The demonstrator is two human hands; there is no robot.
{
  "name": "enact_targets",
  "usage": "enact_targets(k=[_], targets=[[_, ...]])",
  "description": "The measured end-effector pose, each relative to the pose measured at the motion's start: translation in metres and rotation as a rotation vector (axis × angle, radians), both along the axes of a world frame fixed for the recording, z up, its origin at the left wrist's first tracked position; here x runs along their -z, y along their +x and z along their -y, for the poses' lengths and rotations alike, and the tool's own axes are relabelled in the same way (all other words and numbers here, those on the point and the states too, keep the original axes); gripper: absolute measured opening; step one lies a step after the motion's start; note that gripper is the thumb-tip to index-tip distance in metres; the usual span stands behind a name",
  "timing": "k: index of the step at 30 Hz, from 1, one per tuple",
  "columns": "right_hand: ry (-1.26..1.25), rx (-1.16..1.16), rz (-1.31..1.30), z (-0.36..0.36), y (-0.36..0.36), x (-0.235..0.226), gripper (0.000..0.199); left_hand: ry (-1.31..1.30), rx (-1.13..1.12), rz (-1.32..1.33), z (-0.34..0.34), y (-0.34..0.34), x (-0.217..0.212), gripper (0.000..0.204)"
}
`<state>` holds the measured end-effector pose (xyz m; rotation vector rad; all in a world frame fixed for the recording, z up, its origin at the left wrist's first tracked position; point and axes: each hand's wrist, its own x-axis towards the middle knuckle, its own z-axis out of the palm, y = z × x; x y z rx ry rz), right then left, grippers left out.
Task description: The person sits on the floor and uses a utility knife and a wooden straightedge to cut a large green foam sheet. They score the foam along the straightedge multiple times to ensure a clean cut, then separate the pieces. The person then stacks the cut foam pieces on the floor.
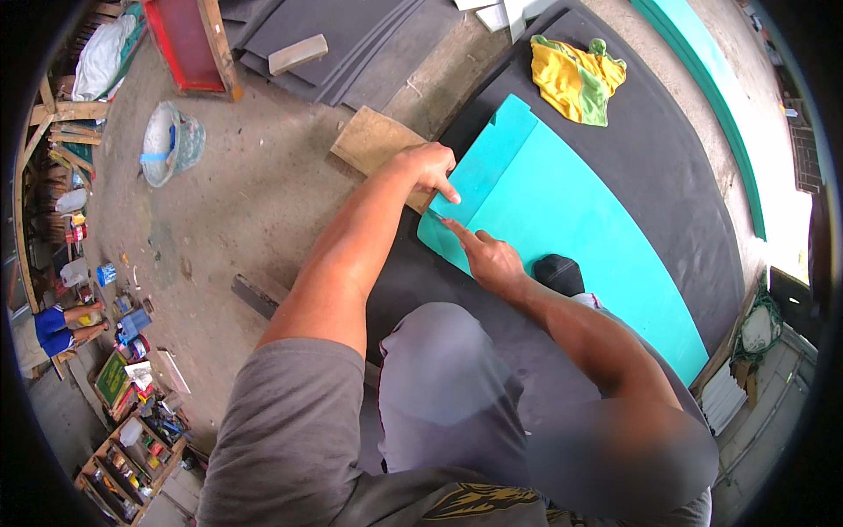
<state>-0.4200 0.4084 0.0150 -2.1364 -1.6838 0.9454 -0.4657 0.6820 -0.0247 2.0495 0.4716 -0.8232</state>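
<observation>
A large teal foam sheet [562, 211] lies on a black sheet, with a narrower teal strip [492, 154] along its left end. My left hand [428, 169] grips that strip near its lower corner, thumb on top and the other fingers curled at the edge beside a wooden board [373, 145]. Just below, my right hand [492, 261] is closed with its index finger stretched toward the strip's lower end. Something thin and dark shows at that fingertip, too small to name.
The black sheet [676, 176] spreads under the teal one; a yellow-green cloth [577, 79] lies on it. Dark sheets [334, 44] are stacked at the back. A bucket [172, 145] and a red wooden-framed piece [189, 44] stand at left. A dark-covered foot [558, 274] rests on the teal sheet.
</observation>
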Motion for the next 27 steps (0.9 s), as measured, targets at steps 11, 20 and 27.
enact_targets(k=[11,20,27], targets=[[0.056,0.007,-0.002,0.004,-0.006,0.003,0.073,0.064,0.060,0.082,-0.001,-0.001,0.000,0.060],[-0.044,0.005,0.025,0.001,-0.009,-0.005,0.079,0.097,0.076,0.050,-0.001,0.000,0.004,0.058],[-0.140,-0.023,0.058,-0.010,-0.013,-0.012,0.083,0.101,0.067,0.080,-0.001,-0.001,0.017,0.059]])
